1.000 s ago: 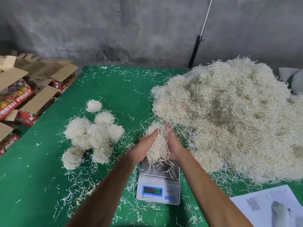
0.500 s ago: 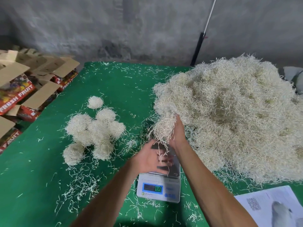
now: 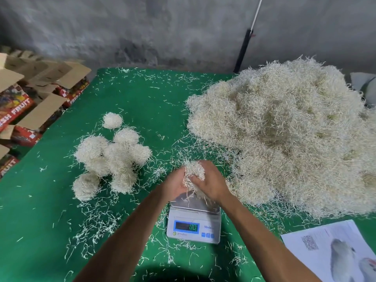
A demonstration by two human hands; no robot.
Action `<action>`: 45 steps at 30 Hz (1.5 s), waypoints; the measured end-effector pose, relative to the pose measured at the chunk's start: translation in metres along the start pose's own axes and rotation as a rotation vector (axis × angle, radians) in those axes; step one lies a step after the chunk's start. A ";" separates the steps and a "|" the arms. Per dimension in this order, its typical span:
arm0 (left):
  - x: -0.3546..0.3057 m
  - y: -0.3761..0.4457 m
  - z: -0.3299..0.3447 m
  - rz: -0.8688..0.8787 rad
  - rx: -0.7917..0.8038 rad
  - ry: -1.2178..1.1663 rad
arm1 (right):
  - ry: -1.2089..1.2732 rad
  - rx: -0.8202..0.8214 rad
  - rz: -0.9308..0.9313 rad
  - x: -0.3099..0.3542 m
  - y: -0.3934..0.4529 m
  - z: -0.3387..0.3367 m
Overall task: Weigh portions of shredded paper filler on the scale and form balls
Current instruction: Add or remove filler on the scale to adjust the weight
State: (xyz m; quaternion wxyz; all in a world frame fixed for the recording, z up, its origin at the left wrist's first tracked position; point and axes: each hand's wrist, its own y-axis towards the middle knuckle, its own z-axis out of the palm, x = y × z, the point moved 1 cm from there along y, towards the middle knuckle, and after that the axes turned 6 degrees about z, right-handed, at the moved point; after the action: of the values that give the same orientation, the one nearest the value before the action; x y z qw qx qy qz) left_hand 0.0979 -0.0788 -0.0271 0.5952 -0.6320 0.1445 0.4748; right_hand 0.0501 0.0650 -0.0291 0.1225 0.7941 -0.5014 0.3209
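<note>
Head view shows your left hand (image 3: 176, 185) and right hand (image 3: 211, 183) cupped against each other around a portion of shredded paper filler (image 3: 194, 173), fingers curled into it, just above the platform of the scale (image 3: 194, 219). Holding the portion here keeps falling strands over the platform; a few strands already trail onto it. Keep the display (image 3: 187, 227) unobstructed; its digits are too blurred to read. The bulk pile (image 3: 284, 135) lies to your right, touching distance from the scale, so that you can add or return filler without moving. Finished balls (image 3: 110, 157) sit grouped to your left on the green table (image 3: 40, 231), well apart from the pile, which likely prevents mixing weighed and unweighed stock.
</note>
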 end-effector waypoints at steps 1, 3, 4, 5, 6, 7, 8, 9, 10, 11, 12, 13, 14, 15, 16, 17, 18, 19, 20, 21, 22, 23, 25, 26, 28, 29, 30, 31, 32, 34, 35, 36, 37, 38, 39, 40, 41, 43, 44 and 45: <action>0.000 -0.001 -0.004 0.101 -0.046 0.263 | -0.104 0.017 -0.023 -0.002 -0.001 0.001; 0.003 0.000 -0.016 0.302 -0.149 0.620 | -0.236 0.098 -0.043 -0.004 -0.001 0.001; 0.006 0.002 -0.021 0.369 -0.163 0.682 | -0.273 0.163 -0.045 -0.004 -0.001 0.002; 0.008 0.003 -0.027 0.396 -0.190 0.682 | -0.284 0.229 -0.041 -0.003 0.000 0.002; 0.009 0.004 -0.030 0.405 -0.209 0.674 | -0.245 0.270 -0.026 -0.001 -0.001 0.000; 0.009 0.004 -0.030 0.415 -0.215 0.649 | -0.141 0.274 -0.005 -0.001 -0.001 -0.003; 0.010 0.004 -0.032 0.436 -0.218 0.640 | 0.026 0.251 0.025 0.000 -0.003 -0.008; 0.009 0.003 -0.032 0.476 -0.215 0.625 | 0.229 0.206 0.062 -0.002 -0.004 -0.012; 0.007 0.000 -0.034 0.504 -0.199 0.592 | 0.399 0.149 0.099 -0.004 -0.005 -0.016; 0.006 -0.003 -0.036 0.522 -0.166 0.548 | 0.509 0.090 0.124 -0.006 -0.005 -0.020; 0.006 -0.005 -0.037 0.549 -0.114 0.518 | 0.551 0.040 0.140 -0.007 -0.005 -0.024; 0.006 -0.006 -0.039 0.558 -0.048 0.510 | 0.552 0.015 0.148 -0.009 -0.004 -0.025; 0.005 -0.008 -0.038 0.551 0.020 0.509 | 0.526 0.005 0.160 -0.009 -0.003 -0.026; 0.005 -0.008 -0.036 0.535 0.066 0.517 | 0.499 0.001 0.169 -0.010 -0.003 -0.026; 0.005 -0.008 -0.033 0.532 0.087 0.520 | 0.482 -0.006 0.171 -0.011 -0.003 -0.024; 0.004 -0.008 -0.029 0.538 0.089 0.517 | 0.471 -0.014 0.166 -0.013 -0.003 -0.022; 0.004 -0.009 -0.026 0.552 0.079 0.512 | 0.452 -0.021 0.161 -0.015 -0.004 -0.020; 0.003 -0.009 -0.024 0.568 0.062 0.504 | 0.428 -0.028 0.159 -0.017 -0.005 -0.018; 0.003 -0.009 -0.022 0.587 0.044 0.493 | 0.407 -0.035 0.160 -0.019 -0.006 -0.017; 0.003 -0.009 -0.022 0.599 0.022 0.485 | 0.400 -0.039 0.163 -0.021 -0.006 -0.016; 0.003 -0.009 -0.023 0.605 -0.003 0.484 | 0.411 -0.041 0.167 -0.022 -0.007 -0.016; 0.003 -0.009 -0.025 0.604 -0.026 0.486 | 0.442 -0.043 0.170 -0.023 -0.007 -0.016; 0.004 -0.008 -0.030 0.604 -0.033 0.488 | 0.499 -0.048 0.177 -0.026 -0.007 -0.016; 0.005 -0.007 -0.033 0.605 -0.028 0.491 | 0.508 -0.051 0.180 -0.027 -0.007 -0.017; 0.007 -0.006 -0.037 0.604 -0.030 0.502 | 0.508 -0.055 0.179 -0.029 -0.008 -0.017; 0.008 -0.006 -0.038 0.599 -0.035 0.494 | 0.504 -0.057 0.178 -0.030 -0.008 -0.016; 0.009 -0.006 -0.038 0.593 -0.043 0.481 | 0.497 -0.062 0.178 -0.030 -0.009 -0.016; 0.010 -0.005 -0.037 0.588 -0.052 0.466 | 0.491 -0.067 0.181 -0.030 -0.009 -0.015; 0.010 -0.005 -0.037 0.580 -0.059 0.459 | 0.488 -0.070 0.186 -0.030 -0.010 -0.015; 0.010 -0.005 -0.034 0.568 -0.055 0.464 | 0.488 -0.068 0.196 -0.029 -0.010 -0.015; 0.010 -0.005 -0.033 0.565 -0.049 0.466 | 0.487 -0.066 0.198 -0.029 -0.010 -0.014; 0.009 -0.006 -0.032 0.562 -0.043 0.465 | 0.486 -0.064 0.200 -0.029 -0.010 -0.014; 0.009 -0.006 -0.031 0.560 -0.040 0.462 | 0.488 -0.061 0.203 -0.029 -0.010 -0.014; 0.008 -0.007 -0.031 0.558 -0.038 0.460 | 0.490 -0.058 0.206 -0.029 -0.010 -0.014; 0.008 -0.007 -0.031 0.559 -0.036 0.454 | 0.492 -0.057 0.207 -0.029 -0.010 -0.014; 0.007 -0.007 -0.031 0.557 -0.033 0.448 | 0.493 -0.057 0.209 -0.029 -0.010 -0.014; 0.006 -0.007 -0.031 0.551 -0.028 0.445 | 0.498 -0.056 0.210 -0.030 -0.009 -0.014; 0.005 -0.007 -0.031 0.537 -0.024 0.443 | 0.515 -0.053 0.210 -0.031 -0.008 -0.013; 0.005 -0.007 -0.031 0.531 -0.027 0.438 | 0.520 -0.053 0.209 -0.032 -0.007 -0.013; 0.004 -0.007 -0.031 0.527 -0.032 0.434 | 0.519 -0.051 0.208 -0.032 -0.006 -0.013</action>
State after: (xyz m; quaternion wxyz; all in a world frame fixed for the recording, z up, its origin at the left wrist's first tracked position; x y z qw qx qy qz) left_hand 0.1184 -0.1031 -0.0314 0.3975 -0.6685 0.4188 0.4687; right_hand 0.0412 0.0979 -0.0386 0.2329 0.6263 -0.5400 0.5117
